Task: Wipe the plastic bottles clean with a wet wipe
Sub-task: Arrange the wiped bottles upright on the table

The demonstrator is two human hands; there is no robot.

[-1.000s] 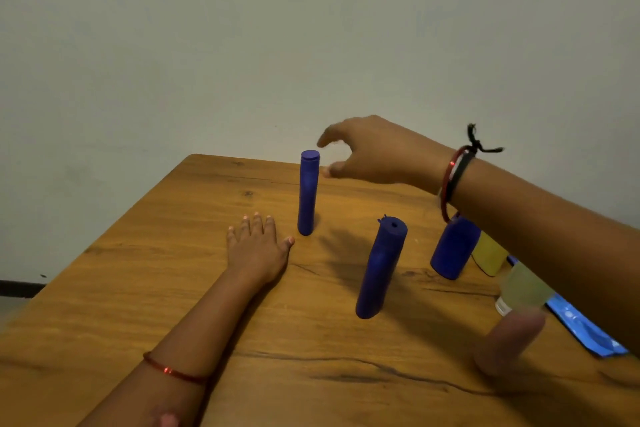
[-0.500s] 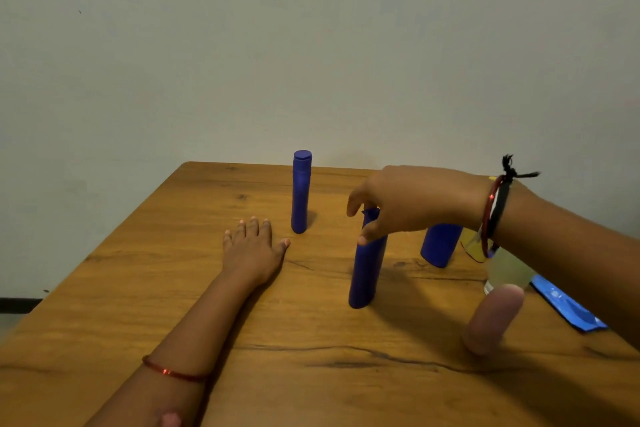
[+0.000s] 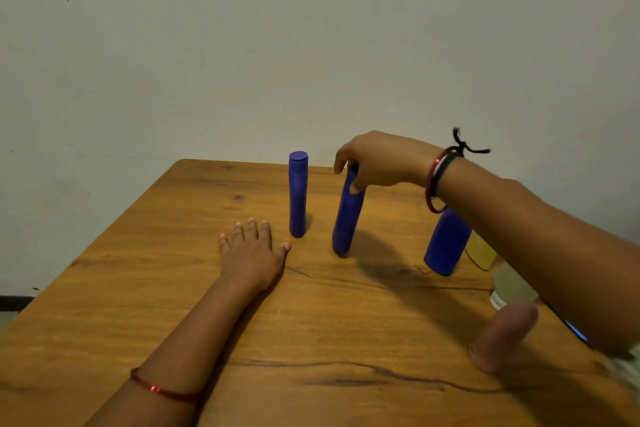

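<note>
A slim blue bottle (image 3: 298, 194) stands upright at the back of the wooden table (image 3: 104, 305). Just to its right stands a second blue bottle (image 3: 347, 222), tilted slightly, and my right hand (image 3: 381, 159) grips its top from above. A wider blue bottle (image 3: 446, 243) stands further right, partly behind my right forearm. A pink bottle (image 3: 502, 336), a pale green bottle (image 3: 512, 286) and a yellow one (image 3: 479, 251) are at the right edge. My left hand (image 3: 252, 253) lies flat on the table, palm down, fingers apart, holding nothing.
A blue wipe packet (image 3: 575, 333) lies at the right edge, mostly hidden under my right arm. A plain wall rises behind the table. The table's left and far edges are in view.
My right hand has closed on the top of the second blue bottle and moved it back and left, closer to the slim bottle. The left hand has stayed flat.
</note>
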